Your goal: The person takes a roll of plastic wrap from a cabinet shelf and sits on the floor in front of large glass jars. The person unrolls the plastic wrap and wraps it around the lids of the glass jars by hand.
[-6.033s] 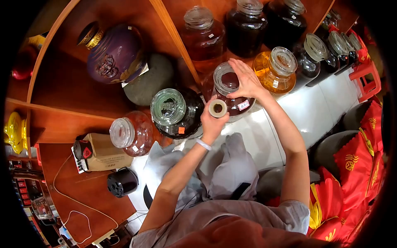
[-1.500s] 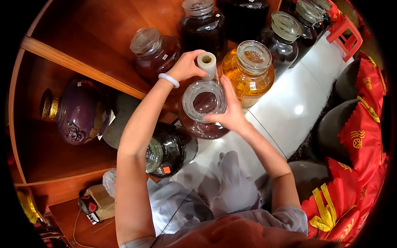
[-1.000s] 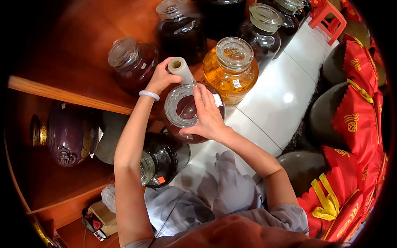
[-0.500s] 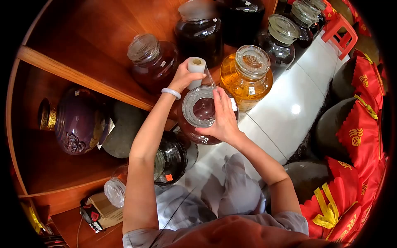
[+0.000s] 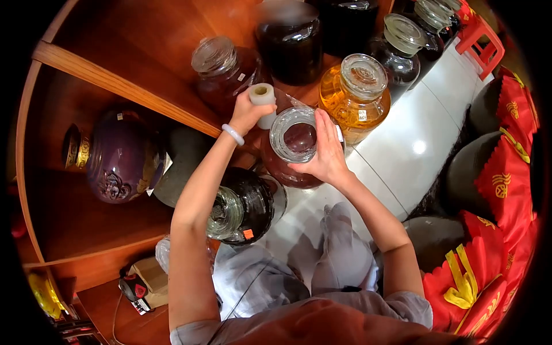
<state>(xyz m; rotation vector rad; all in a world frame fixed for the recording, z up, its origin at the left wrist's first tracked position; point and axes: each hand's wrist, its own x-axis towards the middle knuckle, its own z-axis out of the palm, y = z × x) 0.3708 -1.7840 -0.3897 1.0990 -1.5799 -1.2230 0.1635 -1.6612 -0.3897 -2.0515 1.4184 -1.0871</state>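
My left hand (image 5: 248, 112) grips an upright roll of clear plastic film (image 5: 264, 115) beside a glass jar (image 5: 290, 168) of dark red liquid. A thin sheet of film (image 5: 292, 100) stretches from the roll to the far side of the jar's mouth. My right hand (image 5: 326, 146) clasps the right side of the jar's neck, its fingers straight along the rim and the thumb at the near side. Film seems to lie around the rim; whether it covers the mouth I cannot tell.
Close by on the right stands a stoppered jar of amber liquid (image 5: 351, 98). A dark jar (image 5: 247, 207) sits below my left forearm. Shelving (image 5: 126, 86) with a purple urn (image 5: 118, 158) is on the left, red-covered jars (image 5: 489, 149) on the right.
The roll has moved left around the jar's rim, and more film shows between roll and jar. My right hand stays on the neck. The whole view has shifted slightly.
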